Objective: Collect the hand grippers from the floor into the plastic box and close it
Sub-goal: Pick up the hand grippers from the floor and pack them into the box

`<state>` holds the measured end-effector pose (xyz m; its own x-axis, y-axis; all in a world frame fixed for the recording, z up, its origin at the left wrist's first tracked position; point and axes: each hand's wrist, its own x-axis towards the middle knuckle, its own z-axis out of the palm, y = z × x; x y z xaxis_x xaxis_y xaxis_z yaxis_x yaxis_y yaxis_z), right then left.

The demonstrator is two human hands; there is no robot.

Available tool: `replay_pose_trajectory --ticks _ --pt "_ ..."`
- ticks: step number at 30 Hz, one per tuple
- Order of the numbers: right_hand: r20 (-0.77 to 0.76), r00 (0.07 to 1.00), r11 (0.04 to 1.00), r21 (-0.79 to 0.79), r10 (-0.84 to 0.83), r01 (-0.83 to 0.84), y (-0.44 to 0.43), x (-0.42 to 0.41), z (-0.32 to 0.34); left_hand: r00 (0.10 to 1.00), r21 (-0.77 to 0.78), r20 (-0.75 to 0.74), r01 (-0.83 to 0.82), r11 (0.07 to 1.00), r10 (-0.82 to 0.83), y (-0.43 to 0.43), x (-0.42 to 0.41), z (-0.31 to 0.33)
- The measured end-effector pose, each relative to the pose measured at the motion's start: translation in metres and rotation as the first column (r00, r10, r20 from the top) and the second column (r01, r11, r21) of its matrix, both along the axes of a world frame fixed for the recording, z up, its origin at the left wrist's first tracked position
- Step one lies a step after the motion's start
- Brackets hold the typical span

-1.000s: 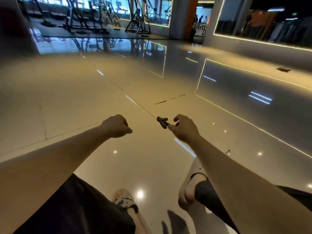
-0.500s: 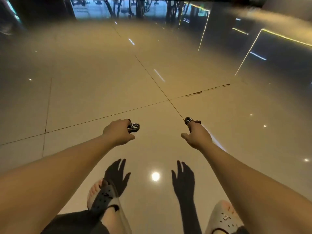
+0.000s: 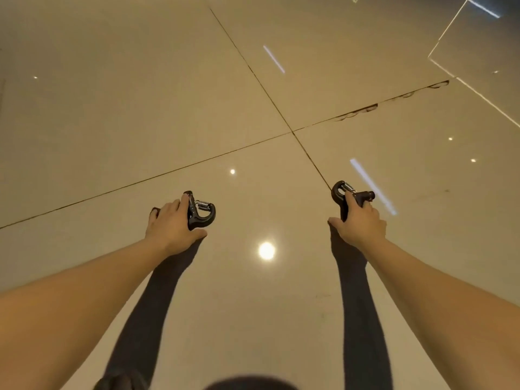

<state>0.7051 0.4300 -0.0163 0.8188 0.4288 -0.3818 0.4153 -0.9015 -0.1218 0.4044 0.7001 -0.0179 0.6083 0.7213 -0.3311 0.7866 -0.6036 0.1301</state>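
Your left hand (image 3: 171, 223) clasps one hand gripper (image 3: 203, 213), your right hand (image 3: 358, 224) the other hand gripper (image 3: 341, 190), both low at the floor (image 3: 112, 108). The plastic box is out of view; a loose hold could drop either.

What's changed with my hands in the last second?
The left hand and right hand dropped close to the glossy beige tiled floor, shadows meeting them. The left black spring hand gripper, unseen a second ago, shows. Unchanged: the right hand grips the right black spring hand gripper.
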Motion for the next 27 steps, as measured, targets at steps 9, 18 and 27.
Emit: replay_pose_trajectory --ticks 9,18,27 --pt "0.177 0.984 0.998 0.063 -0.036 0.025 0.009 -0.024 -0.011 0.995 0.106 0.099 0.02 0.994 -0.031 -0.014 0.007 -0.003" --pt "0.181 0.983 0.98 0.188 0.036 -0.07 -0.017 -0.085 0.039 0.951 0.042 0.281 0.12 0.992 -0.127 -0.079 0.011 0.035" --pt "0.375 0.926 0.945 0.317 -0.041 -0.087 -0.122 -0.163 0.17 0.826 0.091 0.506 0.236 0.967 -0.249 -0.193 -0.019 0.163"
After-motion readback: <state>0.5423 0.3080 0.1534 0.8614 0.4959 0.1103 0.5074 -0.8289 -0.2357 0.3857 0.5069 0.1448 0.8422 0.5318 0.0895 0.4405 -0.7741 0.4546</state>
